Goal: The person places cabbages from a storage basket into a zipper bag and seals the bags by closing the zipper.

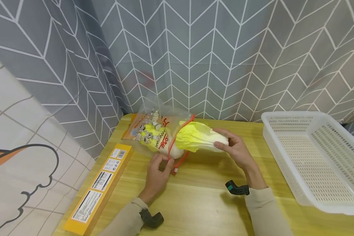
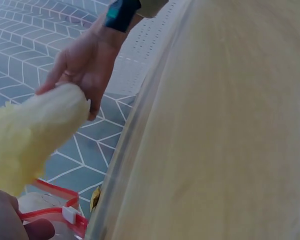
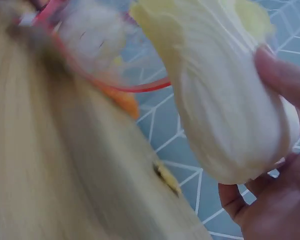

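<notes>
My right hand (image 1: 239, 150) holds a napa cabbage (image 1: 202, 137) by its white base, thumb on the near side. The yellow leafy end points left, at the mouth of a clear zip bag (image 1: 165, 114) with cartoon print and a red zip edge. My left hand (image 1: 156, 178) pinches the near side of that edge between thumb and fingers. Inside the bag lies another pale, yellow-leaved cabbage (image 1: 176, 152), partly covered by the print. In the left wrist view a white slider (image 2: 69, 214) sits on the red zip, beside the left fingertips.
A long yellow box (image 1: 98, 190) with white labels lies along the table's left side. At the right stands a white perforated plastic basket (image 1: 283, 173). Behind the wooden table (image 1: 194, 206) hangs a grey patterned curtain (image 1: 206, 59). A small yellowish scrap (image 3: 167, 177) lies near the table edge.
</notes>
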{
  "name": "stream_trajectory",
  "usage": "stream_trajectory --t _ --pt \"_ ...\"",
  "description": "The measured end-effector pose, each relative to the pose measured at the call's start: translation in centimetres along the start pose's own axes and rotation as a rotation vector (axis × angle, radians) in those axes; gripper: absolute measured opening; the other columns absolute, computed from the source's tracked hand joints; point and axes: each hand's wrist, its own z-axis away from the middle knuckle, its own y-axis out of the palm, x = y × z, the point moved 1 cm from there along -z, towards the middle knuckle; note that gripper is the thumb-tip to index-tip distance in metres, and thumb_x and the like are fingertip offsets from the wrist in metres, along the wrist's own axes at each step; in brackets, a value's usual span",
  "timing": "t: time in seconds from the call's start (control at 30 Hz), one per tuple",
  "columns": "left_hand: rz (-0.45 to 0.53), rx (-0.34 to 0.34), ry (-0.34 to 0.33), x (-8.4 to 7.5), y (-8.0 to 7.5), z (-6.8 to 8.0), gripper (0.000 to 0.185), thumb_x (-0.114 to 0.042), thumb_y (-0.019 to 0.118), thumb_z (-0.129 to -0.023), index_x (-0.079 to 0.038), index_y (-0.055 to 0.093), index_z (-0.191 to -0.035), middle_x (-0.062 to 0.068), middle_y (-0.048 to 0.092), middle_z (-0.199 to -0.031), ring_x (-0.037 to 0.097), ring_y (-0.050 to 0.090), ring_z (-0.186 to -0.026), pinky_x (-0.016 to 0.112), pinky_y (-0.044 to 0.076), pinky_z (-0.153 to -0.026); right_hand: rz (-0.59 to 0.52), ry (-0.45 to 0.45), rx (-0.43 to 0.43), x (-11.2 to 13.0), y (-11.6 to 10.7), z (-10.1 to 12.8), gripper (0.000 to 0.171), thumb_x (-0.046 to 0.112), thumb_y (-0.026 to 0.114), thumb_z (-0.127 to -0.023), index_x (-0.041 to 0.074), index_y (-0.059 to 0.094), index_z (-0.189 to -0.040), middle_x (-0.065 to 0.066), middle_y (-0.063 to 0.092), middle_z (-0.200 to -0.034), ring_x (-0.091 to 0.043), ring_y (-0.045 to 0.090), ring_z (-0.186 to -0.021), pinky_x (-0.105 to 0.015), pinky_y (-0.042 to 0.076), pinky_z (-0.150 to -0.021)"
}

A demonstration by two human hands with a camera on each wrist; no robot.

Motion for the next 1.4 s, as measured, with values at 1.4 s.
stream_trajectory --t 1.4 --pt "0.087 -0.009 0.065 -0.4 0.2 -0.1 0.011 -0.008 0.074 -0.092 -0.014 0.067 -0.086 0.001 0.068 -0.100 0.013 0.060 -0.094 0.031 0.050 -0.082 0.284 -0.267 -0.227 2.1 4.4 -0.9 0.046 -0.005 0.083 -0.079 0.007 0.073 -0.123 -0.013 0.064 -0.136 -0.008 0.054 -0.128 -0.016 0.042 -0.104"
